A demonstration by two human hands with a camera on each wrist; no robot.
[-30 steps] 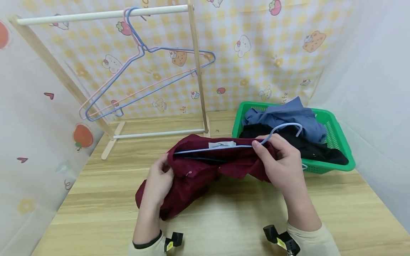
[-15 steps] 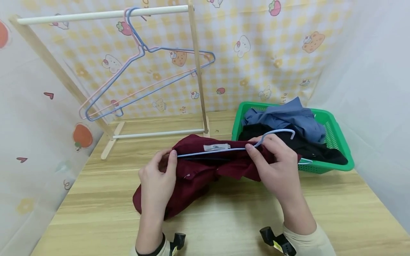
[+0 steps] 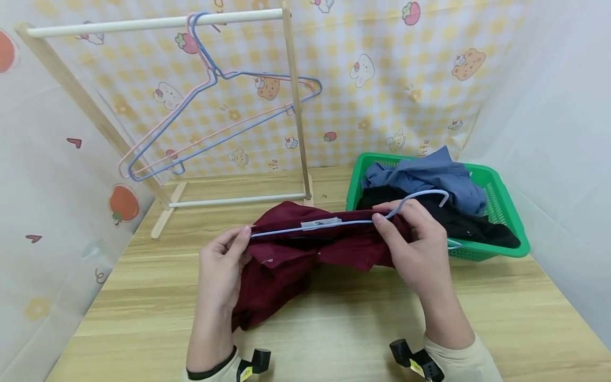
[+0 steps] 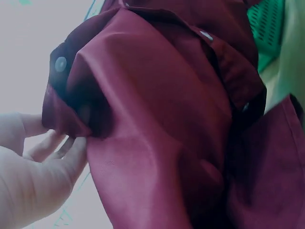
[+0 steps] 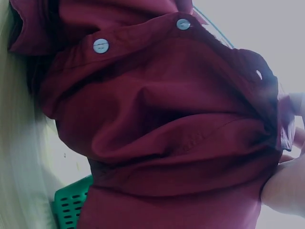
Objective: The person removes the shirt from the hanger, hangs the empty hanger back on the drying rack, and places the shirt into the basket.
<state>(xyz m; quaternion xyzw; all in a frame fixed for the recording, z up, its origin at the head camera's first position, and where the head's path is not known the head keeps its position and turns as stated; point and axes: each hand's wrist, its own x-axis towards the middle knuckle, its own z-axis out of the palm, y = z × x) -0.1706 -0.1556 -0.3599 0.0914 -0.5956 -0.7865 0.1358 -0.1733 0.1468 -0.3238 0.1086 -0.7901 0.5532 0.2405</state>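
Note:
A maroon button-up shirt (image 3: 281, 276) is held up over the table, with a light-blue clothes hanger (image 3: 286, 231) lying across its collar opening, just in front of the white label (image 3: 321, 223). My left hand (image 3: 220, 268) pinches the shirt at the left side of the collar, its thumb at the visible end of the hanger bar. On the other side my right hand (image 3: 420, 244) grips the hanger near the base of its hook together with the collar. White buttons (image 5: 101, 46) show down the shirt front in the right wrist view. The hanger's lower part is mostly hidden inside the shirt.
A wooden rack (image 3: 298, 106) stands at the back left, with a pink hanger (image 3: 157, 126) and a blue hanger (image 3: 176, 114) on its white rail. Behind my right hand is a green basket (image 3: 513, 223) holding blue cloth (image 3: 434, 172) and black cloth (image 3: 477, 228).
My left hand has come up and shifted left along the collar, its thumb now at the hanger bar. The collar is drawn straighter; my right hand dipped left, then came back.

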